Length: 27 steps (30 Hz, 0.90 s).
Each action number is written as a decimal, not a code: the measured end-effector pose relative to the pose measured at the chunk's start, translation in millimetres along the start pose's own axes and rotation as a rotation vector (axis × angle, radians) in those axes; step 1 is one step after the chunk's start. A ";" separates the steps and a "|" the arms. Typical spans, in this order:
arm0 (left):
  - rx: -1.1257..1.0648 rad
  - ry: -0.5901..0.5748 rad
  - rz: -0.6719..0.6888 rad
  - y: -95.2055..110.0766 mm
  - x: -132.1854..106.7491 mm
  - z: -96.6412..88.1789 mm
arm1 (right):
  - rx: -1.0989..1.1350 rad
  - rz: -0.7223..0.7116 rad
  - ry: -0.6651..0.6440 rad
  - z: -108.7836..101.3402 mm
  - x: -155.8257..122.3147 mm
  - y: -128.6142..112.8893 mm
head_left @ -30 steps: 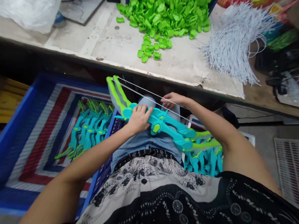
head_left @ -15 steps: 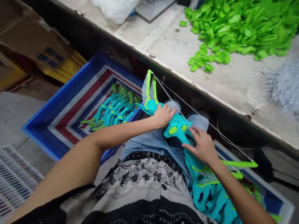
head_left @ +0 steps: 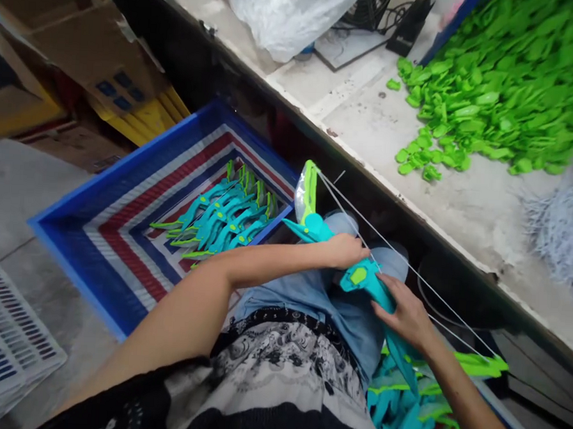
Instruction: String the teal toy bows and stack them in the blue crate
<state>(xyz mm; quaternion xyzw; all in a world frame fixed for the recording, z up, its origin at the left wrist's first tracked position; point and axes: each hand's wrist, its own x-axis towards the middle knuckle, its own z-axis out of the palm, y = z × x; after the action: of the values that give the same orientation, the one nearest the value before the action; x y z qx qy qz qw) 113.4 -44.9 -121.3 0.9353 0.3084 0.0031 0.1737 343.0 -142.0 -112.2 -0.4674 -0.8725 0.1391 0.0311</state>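
Over the lap (head_left: 292, 295), left hand (head_left: 346, 251) and right hand (head_left: 409, 314) with fingers (head_left: 393, 286) around a teal bow (head_left: 373, 286); on cardboard (head_left: 80, 27), illegible dark marks (head_left: 105, 88).

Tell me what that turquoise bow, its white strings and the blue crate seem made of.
Turquoise bow: probably moulded plastic, smooth, from its rounded shapes and even colour. White strings: thin, plain cord, perhaps synthetic; the fibre is too fine to see. Blue crate: likely rigid plastic, fairly matte, with evenly coloured walls.

brown cardboard box (head_left: 84, 37), white plastic bag (head_left: 290, 13), slatted white crate (head_left: 8, 334)
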 end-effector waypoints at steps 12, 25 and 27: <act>-0.331 0.033 -0.906 -117.6 -305.5 -2.8 | 0.039 -0.284 0.383 -109.2 260.7 -92.6; -0.323 0.093 -1.749 -296.2 -440.7 140.6 | -0.278 0.070 -0.336 167.2 570.1 -130.6; -0.328 0.080 -1.733 -328.3 -441.2 158.6 | -0.302 0.098 -0.305 193.4 593.5 -118.1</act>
<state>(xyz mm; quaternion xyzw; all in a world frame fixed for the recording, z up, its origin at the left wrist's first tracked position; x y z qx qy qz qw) -414.9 -105.0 -332.9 0.3348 0.9107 -0.0528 0.2361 -121.0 243.9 -310.6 -0.4821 -0.8542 0.0772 -0.1786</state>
